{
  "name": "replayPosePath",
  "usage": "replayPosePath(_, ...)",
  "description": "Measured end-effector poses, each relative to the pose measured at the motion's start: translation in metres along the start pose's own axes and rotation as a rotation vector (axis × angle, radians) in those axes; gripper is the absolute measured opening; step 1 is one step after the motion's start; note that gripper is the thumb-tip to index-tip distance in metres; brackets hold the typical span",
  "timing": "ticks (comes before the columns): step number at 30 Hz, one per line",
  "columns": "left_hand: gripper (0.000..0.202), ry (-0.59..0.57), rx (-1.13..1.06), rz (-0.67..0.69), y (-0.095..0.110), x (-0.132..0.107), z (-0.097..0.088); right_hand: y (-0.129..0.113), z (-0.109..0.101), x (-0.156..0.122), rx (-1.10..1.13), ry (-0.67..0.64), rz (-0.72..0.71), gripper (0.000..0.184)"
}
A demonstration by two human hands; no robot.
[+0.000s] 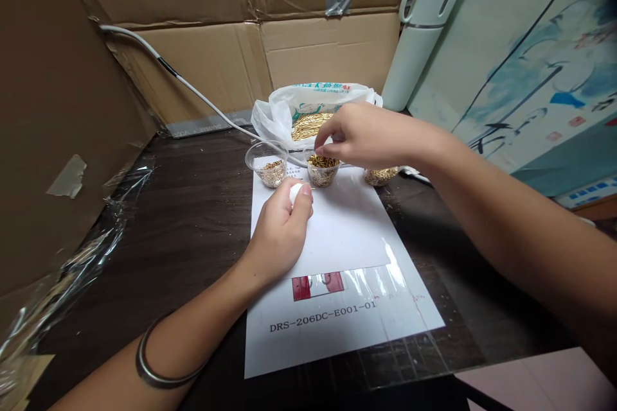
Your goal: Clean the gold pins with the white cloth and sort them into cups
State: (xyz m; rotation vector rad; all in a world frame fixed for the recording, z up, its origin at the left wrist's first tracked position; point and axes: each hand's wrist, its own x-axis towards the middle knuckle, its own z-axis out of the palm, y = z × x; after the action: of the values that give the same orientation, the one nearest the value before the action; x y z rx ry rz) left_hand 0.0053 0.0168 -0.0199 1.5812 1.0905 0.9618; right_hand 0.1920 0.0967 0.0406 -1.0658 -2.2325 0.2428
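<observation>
My left hand point(284, 228) is closed round a small white rounded piece point(295, 191), mostly hidden by the fingers. A thin, short tip shows beside the thumb; I cannot tell what it belongs to. Above the middle clear plastic cup point(322, 178), my right hand point(354, 135) has its fingertips pinched at the rim, over dark gold small metal parts point(324, 160). Whatever lies between those fingertips is too small to make out. Left of it stands another clear cup point(272, 170) with small gold parts. A third cup point(382, 176) sits partly under my right forearm.
Behind the cups lies an open white plastic bag point(277, 117) of long gold pieces point(308, 125). White paper sheets point(337, 225) cover part of the dark table point(183, 218). A white cable point(202, 97) crosses behind. Cardboard point(193, 64) walls the back; a pale bottle point(414, 54) stands right.
</observation>
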Motion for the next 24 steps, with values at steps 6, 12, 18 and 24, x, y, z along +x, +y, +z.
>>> replayPosePath(6, 0.031, 0.027, 0.096, 0.026, 0.001, 0.000, -0.001, 0.012, 0.012, 0.015, -0.085, -0.169, 0.008, 0.024)
replayPosePath(12, 0.029, 0.045, 0.078, 0.029, 0.000, 0.000, -0.001, 0.015, 0.010, 0.006, -0.016, -0.040, -0.021, 0.021)
replayPosePath(18, 0.028, 0.045, 0.043, 0.027, 0.000, 0.000, 0.000, 0.004, 0.006, -0.002, -0.125, 0.017, 0.005, 0.013)
replayPosePath(24, 0.026, 0.065, -0.042, 0.054, 0.000, 0.000, 0.000, -0.032, -0.001, -0.032, -0.054, 0.062, -0.023, 0.006)
